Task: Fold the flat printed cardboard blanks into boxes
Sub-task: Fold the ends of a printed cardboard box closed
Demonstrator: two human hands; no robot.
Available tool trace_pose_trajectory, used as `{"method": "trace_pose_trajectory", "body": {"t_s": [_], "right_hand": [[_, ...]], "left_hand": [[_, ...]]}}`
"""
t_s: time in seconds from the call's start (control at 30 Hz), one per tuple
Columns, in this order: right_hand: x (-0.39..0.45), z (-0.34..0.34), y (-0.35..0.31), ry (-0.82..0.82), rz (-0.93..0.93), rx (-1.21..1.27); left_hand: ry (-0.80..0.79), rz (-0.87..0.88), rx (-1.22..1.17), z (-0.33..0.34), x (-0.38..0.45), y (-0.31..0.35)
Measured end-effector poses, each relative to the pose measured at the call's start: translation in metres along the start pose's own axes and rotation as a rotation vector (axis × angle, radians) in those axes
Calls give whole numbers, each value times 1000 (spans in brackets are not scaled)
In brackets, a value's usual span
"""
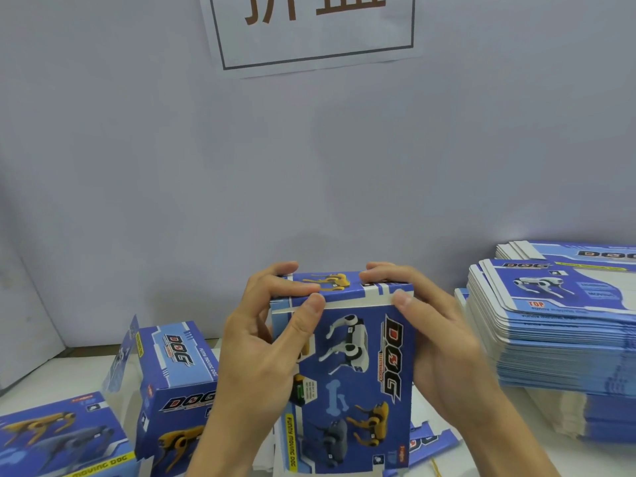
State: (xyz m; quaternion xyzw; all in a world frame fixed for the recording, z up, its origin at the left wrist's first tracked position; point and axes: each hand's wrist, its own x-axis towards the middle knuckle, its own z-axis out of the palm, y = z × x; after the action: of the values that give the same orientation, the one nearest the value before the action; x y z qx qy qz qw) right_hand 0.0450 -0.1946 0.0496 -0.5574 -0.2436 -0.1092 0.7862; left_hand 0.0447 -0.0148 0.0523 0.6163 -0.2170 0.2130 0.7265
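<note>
Gripping the blue printed cardboard box with robot-dog artwork [347,373] at 6 o'clock in the head view, both hands were closed on its upper end. The left hand [265,342] curled round the left edge, thumb pressed on the front face. The right hand [437,339] did likewise on the right edge. Two folded blue boxes [172,383] stood at 8 o'clock. A tall stack of flat blue printed blanks [557,325] lay at 3 o'clock. A white paper sign [313,29] hung at 12 o'clock.

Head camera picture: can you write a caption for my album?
Left hand and right hand press a blue dog box closed beside flat blanks.
</note>
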Motion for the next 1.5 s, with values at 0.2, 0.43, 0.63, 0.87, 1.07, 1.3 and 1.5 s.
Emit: {"method": "trace_pose_trajectory", "body": {"t_s": [0.2, 0.43, 0.63, 0.87, 1.07, 1.3, 1.5], "right_hand": [[2, 11, 3, 74, -78, -111], [2, 8, 3, 44, -65, -69], [1, -2, 5, 33, 41, 66], [-2, 2, 1, -77, 7, 13], [1, 0, 1, 31, -16, -43], [2, 7, 3, 136, -31, -77], [1, 14, 0, 129, -35, -79]], "left_hand": [[-34, -4, 30, 0, -1, -1], [-59, -9, 0, -1, -2, 3], [22, -35, -36, 7, 1, 3], [-29, -7, 56, 1, 2, 8], [-90, 20, 110, -1, 0, 7], [-54, 17, 88, 3, -1, 1], [-51, 44, 101, 5, -3, 2]]}}
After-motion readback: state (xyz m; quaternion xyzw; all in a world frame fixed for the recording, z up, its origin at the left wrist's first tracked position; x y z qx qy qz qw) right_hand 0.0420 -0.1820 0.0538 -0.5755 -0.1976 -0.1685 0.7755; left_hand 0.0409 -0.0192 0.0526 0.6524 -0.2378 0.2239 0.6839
